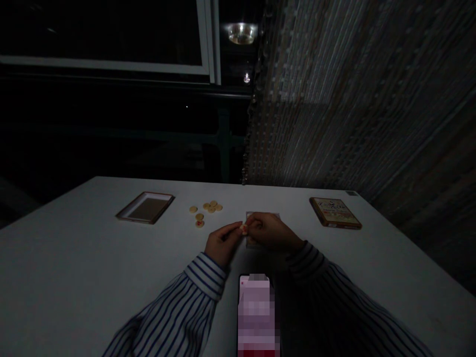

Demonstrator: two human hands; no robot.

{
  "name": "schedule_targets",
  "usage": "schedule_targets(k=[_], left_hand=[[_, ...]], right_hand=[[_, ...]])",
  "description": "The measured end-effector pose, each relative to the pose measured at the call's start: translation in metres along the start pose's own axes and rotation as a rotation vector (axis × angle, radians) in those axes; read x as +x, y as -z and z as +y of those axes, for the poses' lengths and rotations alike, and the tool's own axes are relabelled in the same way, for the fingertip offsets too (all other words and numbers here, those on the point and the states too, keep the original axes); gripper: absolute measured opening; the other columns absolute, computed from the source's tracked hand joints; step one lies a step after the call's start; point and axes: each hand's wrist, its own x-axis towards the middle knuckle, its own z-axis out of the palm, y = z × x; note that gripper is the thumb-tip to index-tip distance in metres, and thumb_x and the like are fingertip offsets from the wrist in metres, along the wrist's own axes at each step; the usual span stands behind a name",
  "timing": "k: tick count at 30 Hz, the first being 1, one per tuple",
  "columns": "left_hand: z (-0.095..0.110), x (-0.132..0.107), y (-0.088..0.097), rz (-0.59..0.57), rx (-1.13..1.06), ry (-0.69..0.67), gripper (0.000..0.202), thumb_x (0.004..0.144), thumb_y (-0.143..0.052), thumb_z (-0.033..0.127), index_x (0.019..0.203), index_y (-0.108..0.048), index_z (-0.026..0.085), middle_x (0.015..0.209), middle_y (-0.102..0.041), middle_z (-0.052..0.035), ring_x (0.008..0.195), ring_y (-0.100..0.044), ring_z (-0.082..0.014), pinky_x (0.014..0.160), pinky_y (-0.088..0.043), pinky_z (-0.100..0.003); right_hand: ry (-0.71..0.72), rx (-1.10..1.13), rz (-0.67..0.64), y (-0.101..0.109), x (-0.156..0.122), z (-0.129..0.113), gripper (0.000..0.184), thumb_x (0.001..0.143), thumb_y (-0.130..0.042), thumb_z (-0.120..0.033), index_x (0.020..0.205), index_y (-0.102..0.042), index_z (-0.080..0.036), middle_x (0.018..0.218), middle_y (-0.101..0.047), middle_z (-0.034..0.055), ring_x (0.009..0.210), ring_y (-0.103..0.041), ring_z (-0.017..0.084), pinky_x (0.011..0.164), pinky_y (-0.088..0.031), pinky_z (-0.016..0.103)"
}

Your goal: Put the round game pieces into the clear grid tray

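Between the fingertips of both hands is a small round xiangqi piece with a red mark on its face. My left hand pinches it from the left, with finger and thumb closed. From the other side my right hand also has its fingers closed at the piece. Under the right hand lies a clear plastic box, mostly covered by it; pale pieces show faintly inside. Several loose round pieces rest to the left, mostly plain side up. One loose piece shows a red mark.
An open shallow box tray lies on the left of the white table. A printed box lid is on the right. A lit phone sits at the near edge. Behind hangs a string curtain beside a dark window.
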Motion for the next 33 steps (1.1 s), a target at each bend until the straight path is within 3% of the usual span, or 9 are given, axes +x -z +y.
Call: schedule_targets(k=[4,14,27,33], left_hand=[[-0.0024,0.0006,-0.0001,-0.003,-0.044,0.029,0.030,0.060,-0.066,0.031,0.084,-0.066,0.013,0.080,-0.070,-0.0063,0.077,-0.063,-0.0184,0.076,-0.049,-0.031],[-0.0051,0.0016,0.0007,-0.001,-0.090,0.037,0.029,0.061,-0.067,0.030,0.084,-0.067,0.013,0.084,-0.069,-0.0069,0.079,-0.063,-0.0191,0.079,-0.049,-0.032],[0.0025,-0.0007,-0.0019,0.015,-0.099,0.050,0.027,0.061,-0.066,0.029,0.083,-0.068,0.014,0.080,-0.070,-0.0054,0.075,-0.063,-0.0182,0.074,-0.050,-0.031],[0.0024,-0.0005,-0.0029,0.041,-0.098,0.065,0.025,0.059,-0.067,0.027,0.081,-0.068,0.014,0.076,-0.070,-0.0046,0.073,-0.063,-0.0173,0.073,-0.051,-0.029]], right_hand=[[0.004,-0.008,-0.001,0.0006,0.0000,-0.0001,0.013,0.072,-0.051,-0.025,0.077,-0.059,-0.016,0.064,-0.064,0.0006,0.059,-0.057,0.011,0.051,-0.039,0.020],[0.018,-0.013,-0.017,0.0006,-0.0001,-0.0005,0.020,0.075,-0.050,-0.034,0.079,-0.058,-0.017,0.068,-0.065,0.0019,0.060,-0.058,0.012,0.053,-0.040,0.021],[0.067,-0.095,-0.004,0.0021,0.0002,0.0028,0.016,0.076,-0.048,-0.027,0.080,-0.060,-0.017,0.072,-0.063,0.0011,0.065,-0.056,0.011,0.057,-0.039,0.021],[0.074,-0.094,-0.031,0.0041,-0.0006,0.0020,0.020,0.077,-0.047,-0.031,0.083,-0.060,-0.016,0.073,-0.064,0.0018,0.067,-0.057,0.012,0.057,-0.038,0.021]])
